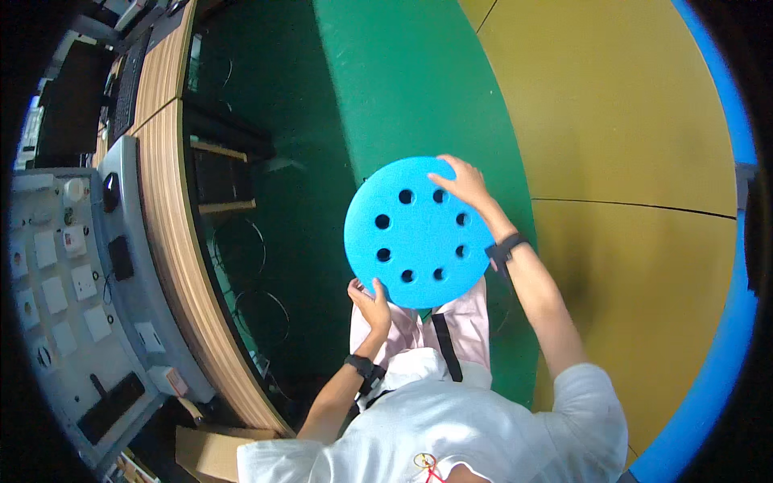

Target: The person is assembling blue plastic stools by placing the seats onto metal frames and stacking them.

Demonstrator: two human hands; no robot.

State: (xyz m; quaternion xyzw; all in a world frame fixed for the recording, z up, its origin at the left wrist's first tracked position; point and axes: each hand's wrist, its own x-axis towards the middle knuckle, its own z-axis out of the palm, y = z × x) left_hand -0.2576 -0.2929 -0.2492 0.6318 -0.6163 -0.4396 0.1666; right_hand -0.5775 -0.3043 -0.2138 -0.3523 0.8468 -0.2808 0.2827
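A round, bright blue disc (pixel 423 235) with a ring of several round holes is held up in front of my body, its flat face toward me. It looks like foam, though I cannot be sure. My left hand (pixel 373 307) grips its lower left edge, thumb on the face and fingers behind the rim. At the upper right edge my right hand (pixel 465 183) is closed on the rim, its fingertips near one of the holes. The finger parts behind the disc are hidden. Each wrist wears a black band.
On my left runs a wood-edged desk (pixel 165 185) with a mouse (pixel 111 191), a keyboard (pixel 129 84) and a grey panel (pixel 72 322) of white switches and sockets. Below it stands a cardboard box (pixel 213 451). Green floor (pixel 419 88) meets yellow floor (pixel 628 121) on the right.
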